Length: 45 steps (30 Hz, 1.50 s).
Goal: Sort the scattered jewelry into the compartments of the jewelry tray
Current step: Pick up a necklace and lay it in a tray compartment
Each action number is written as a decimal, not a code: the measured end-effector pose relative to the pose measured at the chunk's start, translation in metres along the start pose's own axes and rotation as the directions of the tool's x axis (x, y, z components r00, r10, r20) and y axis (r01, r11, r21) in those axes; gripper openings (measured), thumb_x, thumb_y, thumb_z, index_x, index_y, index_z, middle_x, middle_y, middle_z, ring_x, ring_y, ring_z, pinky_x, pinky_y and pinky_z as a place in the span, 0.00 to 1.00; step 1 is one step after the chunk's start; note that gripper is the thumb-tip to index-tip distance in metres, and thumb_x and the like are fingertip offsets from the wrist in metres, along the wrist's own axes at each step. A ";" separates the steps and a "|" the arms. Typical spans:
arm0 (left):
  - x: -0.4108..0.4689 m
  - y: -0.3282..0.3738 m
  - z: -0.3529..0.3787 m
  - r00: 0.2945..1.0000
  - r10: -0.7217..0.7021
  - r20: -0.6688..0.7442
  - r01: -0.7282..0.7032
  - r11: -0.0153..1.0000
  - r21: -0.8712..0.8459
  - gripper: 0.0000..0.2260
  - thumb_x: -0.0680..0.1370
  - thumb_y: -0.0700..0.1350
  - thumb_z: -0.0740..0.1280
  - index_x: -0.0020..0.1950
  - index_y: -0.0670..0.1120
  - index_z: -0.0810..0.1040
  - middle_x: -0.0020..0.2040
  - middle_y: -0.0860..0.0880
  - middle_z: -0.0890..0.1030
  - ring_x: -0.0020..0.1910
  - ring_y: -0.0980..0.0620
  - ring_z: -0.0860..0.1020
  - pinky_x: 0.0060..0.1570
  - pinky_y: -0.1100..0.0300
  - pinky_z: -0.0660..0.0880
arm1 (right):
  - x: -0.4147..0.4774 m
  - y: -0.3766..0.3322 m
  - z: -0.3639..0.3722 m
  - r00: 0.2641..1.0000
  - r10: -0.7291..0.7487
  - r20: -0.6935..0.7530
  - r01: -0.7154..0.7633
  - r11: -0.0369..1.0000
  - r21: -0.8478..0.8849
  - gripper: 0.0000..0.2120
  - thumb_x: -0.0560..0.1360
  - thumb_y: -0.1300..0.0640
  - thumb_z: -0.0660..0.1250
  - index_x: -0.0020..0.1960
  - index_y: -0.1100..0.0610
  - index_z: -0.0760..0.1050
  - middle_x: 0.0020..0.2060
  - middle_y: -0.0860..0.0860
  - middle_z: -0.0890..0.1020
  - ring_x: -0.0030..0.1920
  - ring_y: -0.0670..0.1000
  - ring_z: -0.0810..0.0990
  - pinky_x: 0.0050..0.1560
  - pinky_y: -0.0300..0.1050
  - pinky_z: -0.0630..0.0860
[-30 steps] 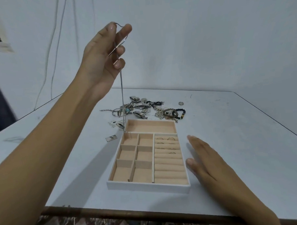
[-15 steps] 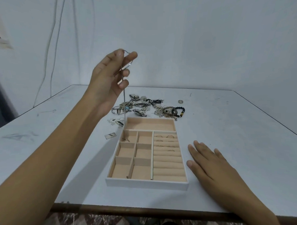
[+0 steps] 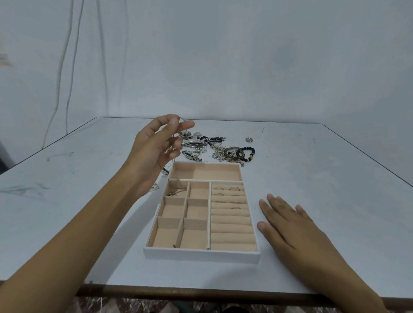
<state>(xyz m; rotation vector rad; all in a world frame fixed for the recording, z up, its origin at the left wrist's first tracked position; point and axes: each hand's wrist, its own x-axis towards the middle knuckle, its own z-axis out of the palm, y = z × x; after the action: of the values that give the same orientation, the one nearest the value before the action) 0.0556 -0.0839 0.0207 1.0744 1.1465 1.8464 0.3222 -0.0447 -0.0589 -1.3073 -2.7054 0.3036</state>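
Nearest, the right hand [image 3: 291,226] is laid flat on the counter [image 3: 344,197], fingers straight and slightly spread, just beside the right wall of the jewelry tray [image 3: 200,253]; its grip is released and nothing is held. Several rings [image 3: 228,191] are seated in the tray's rolled slots. Farther off, the left hand [image 3: 160,146] is raised over the tray's far left corner. The top of a thin chain [image 3: 176,189] is pinched between its thumb and forefinger. The chain is hung straight down, long axis vertical, with its lower end gathered in the far left small compartment. Beyond the tray, a jewelry pile [image 3: 212,147] is spread on the counter, with a lone ring [image 3: 248,139] apart to its right.
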 end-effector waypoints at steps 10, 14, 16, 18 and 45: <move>-0.010 -0.016 -0.009 0.999 -0.041 -0.005 0.041 0.987 0.157 0.02 0.80 0.45 0.63 0.50 0.48 0.75 0.54 0.48 0.84 0.34 0.54 0.70 0.36 0.63 0.69 | 0.000 -0.001 -0.001 1.000 0.012 0.016 -0.013 1.000 0.015 0.28 0.78 0.37 0.37 0.77 0.42 0.40 0.76 0.38 0.40 0.72 0.34 0.36 0.73 0.38 0.32; -0.013 -0.022 -0.010 0.999 -0.042 0.007 0.039 0.966 0.255 0.03 0.80 0.44 0.63 0.50 0.47 0.75 0.51 0.48 0.84 0.34 0.53 0.72 0.37 0.66 0.74 | 0.000 0.000 0.000 1.000 -0.003 -0.014 0.004 1.000 0.016 0.42 0.64 0.32 0.26 0.77 0.42 0.41 0.75 0.37 0.41 0.70 0.33 0.36 0.72 0.38 0.33; -0.015 -0.024 -0.013 0.999 -0.045 0.016 0.038 0.959 0.281 0.03 0.79 0.43 0.63 0.50 0.46 0.76 0.49 0.49 0.84 0.34 0.53 0.74 0.38 0.65 0.76 | 0.000 0.000 0.000 1.000 -0.001 -0.017 0.001 1.000 0.021 0.39 0.67 0.32 0.28 0.77 0.42 0.41 0.76 0.38 0.41 0.70 0.33 0.35 0.72 0.38 0.33; -0.017 -0.025 -0.016 0.999 -0.047 0.022 0.038 0.951 0.308 0.05 0.79 0.43 0.64 0.51 0.44 0.76 0.47 0.49 0.84 0.34 0.52 0.75 0.41 0.64 0.77 | 0.000 0.000 0.000 1.000 -0.002 -0.018 0.002 1.000 0.018 0.38 0.69 0.33 0.29 0.77 0.42 0.41 0.76 0.38 0.42 0.70 0.33 0.35 0.72 0.38 0.32; -0.014 -0.024 -0.046 0.899 0.077 0.431 -0.436 0.081 0.896 0.03 0.72 0.51 0.73 0.44 0.59 0.82 0.39 0.62 0.78 0.42 0.62 0.74 0.36 0.61 0.71 | -0.001 0.000 -0.001 1.000 0.006 -0.008 -0.005 1.000 0.020 0.30 0.77 0.35 0.34 0.77 0.43 0.43 0.76 0.39 0.43 0.71 0.33 0.37 0.73 0.37 0.33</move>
<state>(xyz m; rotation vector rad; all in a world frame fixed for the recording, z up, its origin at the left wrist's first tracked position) 0.0234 -0.1029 -0.0177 2.3441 2.2064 0.7671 0.3228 -0.0454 -0.0581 -1.3080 -2.6852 0.3239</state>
